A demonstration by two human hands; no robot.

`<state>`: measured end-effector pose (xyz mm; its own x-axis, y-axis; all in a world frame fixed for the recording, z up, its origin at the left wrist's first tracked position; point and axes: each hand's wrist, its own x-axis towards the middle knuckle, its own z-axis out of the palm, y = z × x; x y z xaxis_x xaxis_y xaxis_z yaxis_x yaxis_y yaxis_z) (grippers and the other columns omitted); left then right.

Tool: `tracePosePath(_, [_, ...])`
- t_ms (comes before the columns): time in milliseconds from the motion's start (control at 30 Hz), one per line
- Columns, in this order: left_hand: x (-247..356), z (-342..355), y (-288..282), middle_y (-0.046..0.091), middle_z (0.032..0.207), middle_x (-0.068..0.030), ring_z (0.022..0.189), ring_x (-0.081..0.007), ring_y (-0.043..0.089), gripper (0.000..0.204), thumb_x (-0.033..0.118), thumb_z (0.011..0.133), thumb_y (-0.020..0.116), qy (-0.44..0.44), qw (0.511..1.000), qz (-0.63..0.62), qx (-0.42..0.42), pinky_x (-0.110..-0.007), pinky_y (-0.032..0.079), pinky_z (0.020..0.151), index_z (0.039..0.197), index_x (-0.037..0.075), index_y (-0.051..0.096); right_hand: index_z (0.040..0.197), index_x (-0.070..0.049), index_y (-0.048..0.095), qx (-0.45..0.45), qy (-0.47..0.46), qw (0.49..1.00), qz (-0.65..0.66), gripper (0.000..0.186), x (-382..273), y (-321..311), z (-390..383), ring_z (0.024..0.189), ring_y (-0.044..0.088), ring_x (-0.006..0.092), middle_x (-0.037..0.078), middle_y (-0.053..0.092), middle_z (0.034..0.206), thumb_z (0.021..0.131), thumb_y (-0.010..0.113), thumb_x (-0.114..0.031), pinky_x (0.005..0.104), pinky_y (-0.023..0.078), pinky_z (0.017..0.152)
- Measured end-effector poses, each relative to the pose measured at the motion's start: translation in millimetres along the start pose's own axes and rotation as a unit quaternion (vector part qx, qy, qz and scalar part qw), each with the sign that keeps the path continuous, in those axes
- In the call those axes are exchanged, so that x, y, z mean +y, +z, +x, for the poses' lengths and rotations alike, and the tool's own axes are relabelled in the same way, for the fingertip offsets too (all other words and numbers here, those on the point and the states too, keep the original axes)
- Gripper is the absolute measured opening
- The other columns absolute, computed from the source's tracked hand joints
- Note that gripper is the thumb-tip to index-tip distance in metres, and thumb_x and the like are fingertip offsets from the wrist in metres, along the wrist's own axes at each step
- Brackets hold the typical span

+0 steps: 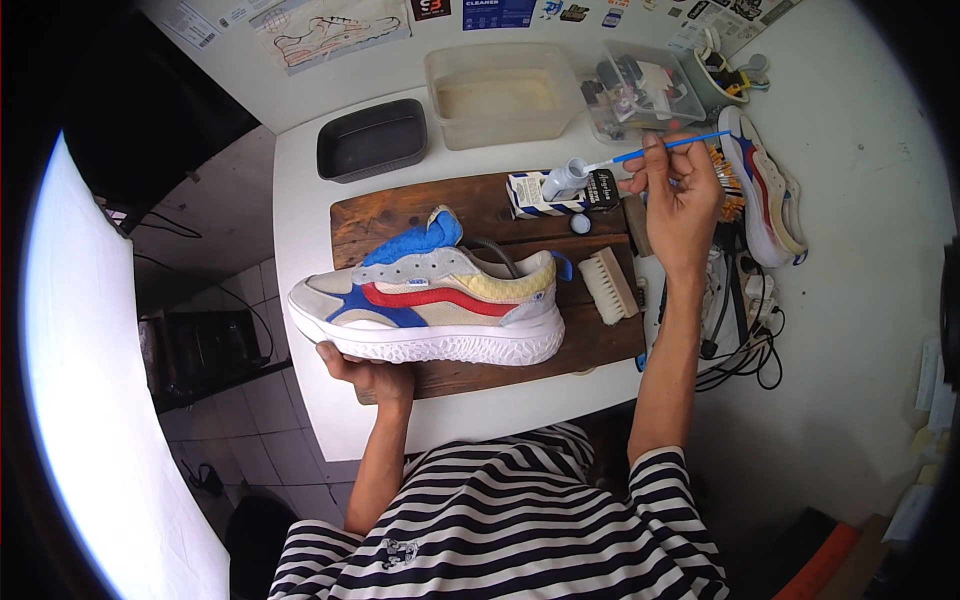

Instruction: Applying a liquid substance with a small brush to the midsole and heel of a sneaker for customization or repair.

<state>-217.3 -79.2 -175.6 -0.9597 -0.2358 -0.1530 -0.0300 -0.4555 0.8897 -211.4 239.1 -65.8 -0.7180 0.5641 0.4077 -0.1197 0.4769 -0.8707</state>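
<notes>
My left hand (368, 376) is closed under the sole of a sneaker (440, 295), holding it side-on with the toe to the left. The sneaker has beige, red, blue and yellow panels, a raised blue tongue and a thick white sole. Pinched in my right hand (675, 180) is a slim blue paintbrush (690, 142). The brush's tip end reaches to the mouth of a small pale bottle (568, 178); whether the tip is inside I cannot tell. That bottle leans on a striped box (528, 196), with a round cap (580, 224) in front.
A scrub brush (610, 286) lies on the dark wooden board (385, 213). Behind stand a black tray (372, 140), a clear tub (500, 97) and a box of supplies (650, 90). The matching sneaker (760, 190) is at right, near tangled cables (745, 350).
</notes>
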Motion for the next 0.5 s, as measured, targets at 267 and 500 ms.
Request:
tracePosePath(267, [-1, 0, -4, 0.05, 0.132, -0.0132, 0.125, -0.026, 0.05, 0.08, 0.071, 0.095, 0.032, -0.01, 1.0, -0.004, -0.015, -0.043, 0.039, 0.108, 0.143, 0.007, 0.037, 0.095, 0.006, 0.056, 0.007, -0.009, 1.0, 0.005, 0.019, -1, -6, -1, 0.065, 0.065, 0.0112, 0.012, 0.069, 0.076, 0.102, 0.059, -0.011, 0.0282, 0.06, 0.063])
tracePosePath(500, [-3, 1, -4, 0.044, 0.141, -0.0131, 0.133, -0.0279, 0.044, 0.084, 0.074, 0.094, 0.027, -0.033, 0.999, -0.012, -0.005, -0.045, 0.033, 0.113, 0.146, 0.009, 0.034, 0.099, 0.004, 0.055, 0.025, -0.033, 0.998, 0.048, 0.014, -9, -8, -18, 0.064, 0.064, 0.0113, 0.012, 0.068, 0.079, 0.102, 0.057, -0.01, 0.031, 0.061, 0.064])
